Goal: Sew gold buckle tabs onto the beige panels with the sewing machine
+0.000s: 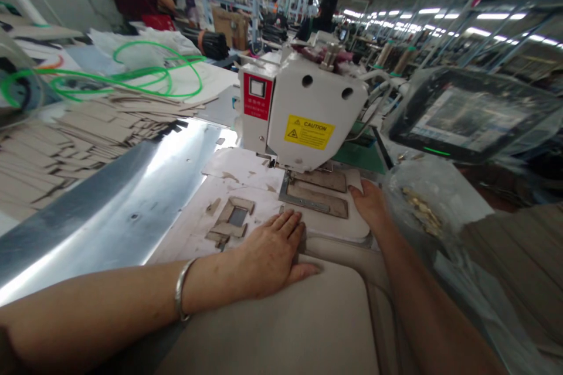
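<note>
A white sewing machine head (308, 111) with a yellow caution label stands over a beige panel (323, 224). A metal clamp frame (308, 205) lies on this panel under the head, around brownish strips. My left hand (272, 249), a silver bangle at its wrist, lies flat with its fingertips at the panel's near left edge and its thumb apart. At the right edge of the panel rests my right hand (372, 204), thumb and finger touching it; its other fingers are partly hidden. Closer to me, below the left hand, are more beige panels (303, 316).
Beige strips (83, 135) are piled at left beside a shiny metal plate (176, 181). Green tubing (185, 79) curls behind them. On the right are a plastic-covered control screen (470, 117), a bag of brass-coloured parts (422, 211) and stacked panels (519, 258). Other people work behind.
</note>
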The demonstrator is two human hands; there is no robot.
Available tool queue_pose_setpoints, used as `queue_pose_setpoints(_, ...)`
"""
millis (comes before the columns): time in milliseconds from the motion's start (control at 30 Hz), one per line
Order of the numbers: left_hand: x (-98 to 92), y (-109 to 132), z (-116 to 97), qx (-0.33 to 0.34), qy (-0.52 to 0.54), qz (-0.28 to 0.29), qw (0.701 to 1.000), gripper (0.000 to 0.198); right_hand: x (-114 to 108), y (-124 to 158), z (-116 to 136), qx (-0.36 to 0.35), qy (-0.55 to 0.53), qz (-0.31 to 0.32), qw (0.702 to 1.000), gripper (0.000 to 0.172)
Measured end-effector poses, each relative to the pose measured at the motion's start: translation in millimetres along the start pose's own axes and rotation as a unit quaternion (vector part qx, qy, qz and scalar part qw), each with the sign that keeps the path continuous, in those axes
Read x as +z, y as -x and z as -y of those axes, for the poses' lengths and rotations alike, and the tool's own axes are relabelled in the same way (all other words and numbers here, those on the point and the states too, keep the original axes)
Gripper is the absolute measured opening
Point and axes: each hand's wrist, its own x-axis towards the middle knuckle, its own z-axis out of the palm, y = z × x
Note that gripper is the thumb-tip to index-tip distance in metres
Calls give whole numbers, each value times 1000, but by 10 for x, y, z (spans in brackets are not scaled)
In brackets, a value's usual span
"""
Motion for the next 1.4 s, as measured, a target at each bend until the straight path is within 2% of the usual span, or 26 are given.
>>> queue_pose_setpoints(67, -3, -6, 28, 5, 5, -12, 1000, 78, -74, 66, -8, -19, -23, -33, 999, 39)
queue_pose_setpoints(167, -43, -23, 67, 14, 29, -22, 999, 69, -279, 347, -71, -116, -47, -58, 990, 51)
queue_pose_setpoints(300, -107, -71, 87, 34, 48, -10, 998, 60, -519, 937, -210, -250, -24, 44, 967, 40)
queue_pose_setpoints(400, -120, -92, 64, 36, 45, -2, 998, 58, -568, 1284, -294, -275, 12, 86, 958, 40)
queue_pose_setpoints(500, -104, -61, 19, 27, 46, -4, 999, 58, -556, 1447, -327, -277, 46, 86, 956, 44)
queue_pose_setpoints(667, -69, 60, -54, 16, 31, -17, 999, 64, -510, 1513, -354, -297, 102, 58, 948, 48)
queue_pose_setpoints(833, -79, 96, -80, 6, 16, -4, 1000, 67, -458, 1519, -420, -327, 119, 46, 936, 47)
queue_pose_setpoints(933, -92, 82, -82, 0, 22, -6, 1000, 67, -487, 1491, -387, -316, 109, 48, 941, 44)
queue_pose_setpoints(1233, -3, -6, 30, 6, 35, -48, 998, 57, -667, 1348, -68, -240, 84, 53, 966, 28)
queue_pose_setpoints(1400, -7, 6, 37, 12, 30, -43, 999, 60, -665, 1320, -66, -253, 79, 43, 963, 22)
